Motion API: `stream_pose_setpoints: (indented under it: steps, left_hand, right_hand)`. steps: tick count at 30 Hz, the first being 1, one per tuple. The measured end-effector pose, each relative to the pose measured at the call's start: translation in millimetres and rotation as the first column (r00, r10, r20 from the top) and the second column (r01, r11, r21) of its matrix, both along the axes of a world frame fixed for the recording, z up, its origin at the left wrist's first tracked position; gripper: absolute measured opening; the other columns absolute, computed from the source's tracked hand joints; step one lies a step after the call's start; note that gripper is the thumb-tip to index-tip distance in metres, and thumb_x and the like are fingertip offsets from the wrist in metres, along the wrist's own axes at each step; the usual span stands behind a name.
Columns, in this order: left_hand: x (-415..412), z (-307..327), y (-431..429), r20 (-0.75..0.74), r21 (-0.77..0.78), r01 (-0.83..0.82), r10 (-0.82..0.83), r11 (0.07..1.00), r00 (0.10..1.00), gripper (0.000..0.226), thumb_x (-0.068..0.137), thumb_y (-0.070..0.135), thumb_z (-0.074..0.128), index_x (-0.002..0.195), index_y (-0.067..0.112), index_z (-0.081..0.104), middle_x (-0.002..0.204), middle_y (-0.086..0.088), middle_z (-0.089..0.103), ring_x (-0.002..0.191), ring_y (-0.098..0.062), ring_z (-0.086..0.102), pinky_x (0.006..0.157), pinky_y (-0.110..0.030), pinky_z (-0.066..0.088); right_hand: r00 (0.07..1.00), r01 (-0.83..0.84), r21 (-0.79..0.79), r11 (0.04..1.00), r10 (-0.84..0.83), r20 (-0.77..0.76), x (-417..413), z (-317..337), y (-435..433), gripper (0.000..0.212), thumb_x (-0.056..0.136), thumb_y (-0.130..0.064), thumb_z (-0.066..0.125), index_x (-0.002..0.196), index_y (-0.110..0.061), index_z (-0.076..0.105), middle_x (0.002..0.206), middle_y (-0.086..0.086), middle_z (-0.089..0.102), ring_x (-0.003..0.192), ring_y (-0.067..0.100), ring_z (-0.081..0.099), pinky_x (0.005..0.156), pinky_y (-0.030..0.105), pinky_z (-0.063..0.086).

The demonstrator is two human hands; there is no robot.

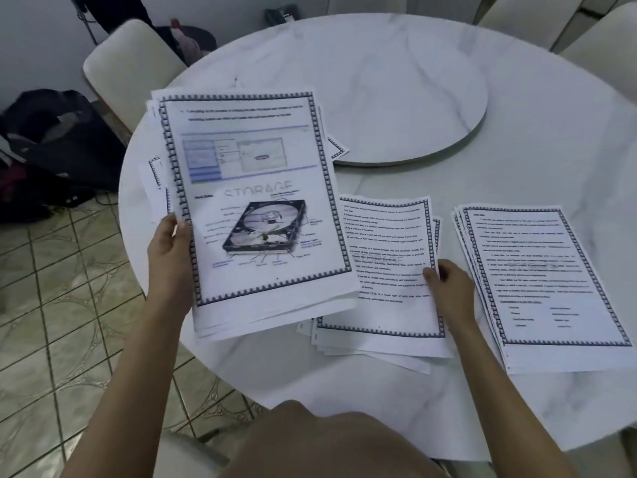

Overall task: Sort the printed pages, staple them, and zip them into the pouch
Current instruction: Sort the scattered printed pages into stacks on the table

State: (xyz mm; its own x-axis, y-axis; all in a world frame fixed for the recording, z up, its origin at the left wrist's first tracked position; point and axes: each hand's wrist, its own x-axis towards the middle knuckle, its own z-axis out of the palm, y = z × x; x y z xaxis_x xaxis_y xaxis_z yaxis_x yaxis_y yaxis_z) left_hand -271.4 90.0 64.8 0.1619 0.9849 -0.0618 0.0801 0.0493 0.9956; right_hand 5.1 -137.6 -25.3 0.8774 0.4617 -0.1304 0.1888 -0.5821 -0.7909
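Round marble table (379, 391), turntable (396, 98) at its centre.

Left hand (169, 250) grips a thick stack (255, 208) by its left edge, thumb on top and fingers underneath. The stack is lifted and tilted, left of and nearer than the turntable. Its top page shows a hard-drive picture under the word "STORAGE".

Loose pages (336, 148) lie under the stack, one corner reaching the turntable's rim.

Middle pile (386, 298) lies flat on the near side of the turntable, roughly squared. Right hand (448, 288) pinches the right edge of its top sheet, thumb on the paper.

Right pile (544, 281) lies flat, nearer than the turntable and to its right, fanned along its left edge, just beside the right hand.

Chair (131, 67) and dark bags (58, 146) on the tiled floor, left of the turntable.
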Motion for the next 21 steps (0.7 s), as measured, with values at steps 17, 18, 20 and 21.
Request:
stream_pose_setpoints:
  steps: [17,18,20,21]
  left_hand:
    - [30.7,1.5,-29.0,0.032,-0.065,0.154,-0.152,0.986,0.988,0.019,0.099,0.018,0.04,0.112,0.022,0.054,0.086,0.006,0.067,0.066,-0.001,0.065,0.06,-0.019,0.055]
    - [30.9,1.6,-30.9,0.038,-0.073,0.158,-0.156,0.985,0.987,0.019,0.099,0.018,0.041,0.113,0.022,0.053,0.086,0.005,0.067,0.064,-0.001,0.065,0.057,-0.018,0.054]
    - [31.4,1.8,-34.3,0.044,-0.091,0.17,-0.167,0.981,0.985,0.018,0.099,0.018,0.041,0.113,0.022,0.052,0.087,0.004,0.067,0.064,-0.002,0.066,0.055,-0.018,0.053]
    - [31.4,1.6,-35.7,0.043,-0.102,0.176,-0.173,0.979,0.984,0.018,0.099,0.019,0.042,0.114,0.022,0.052,0.088,0.003,0.068,0.064,-0.002,0.066,0.056,-0.019,0.054]
  right_hand:
    - [0.975,-0.084,0.437,0.896,0.163,-0.148,-42.3,83.9,49.2,0.008,0.085,-0.021,0.065,0.091,-0.025,0.063,0.088,-0.004,0.065,0.087,0.015,0.061,0.079,0.03,0.052]
    - [0.975,-0.063,0.438,0.897,0.149,-0.164,-43.5,83.7,51.0,0.01,0.083,-0.02,0.068,0.091,-0.024,0.063,0.086,-0.005,0.065,0.085,0.014,0.06,0.079,0.03,0.052]
    - [0.968,-0.033,0.441,0.897,0.139,-0.209,-44.9,82.3,53.1,0.014,0.081,-0.017,0.07,0.091,-0.021,0.062,0.08,-0.004,0.063,0.08,0.011,0.058,0.076,0.025,0.051]
    - [0.963,-0.025,0.446,0.895,0.142,-0.23,-45.3,81.5,53.3,0.015,0.08,-0.015,0.071,0.09,-0.021,0.061,0.077,-0.003,0.061,0.076,0.01,0.057,0.071,0.02,0.05]
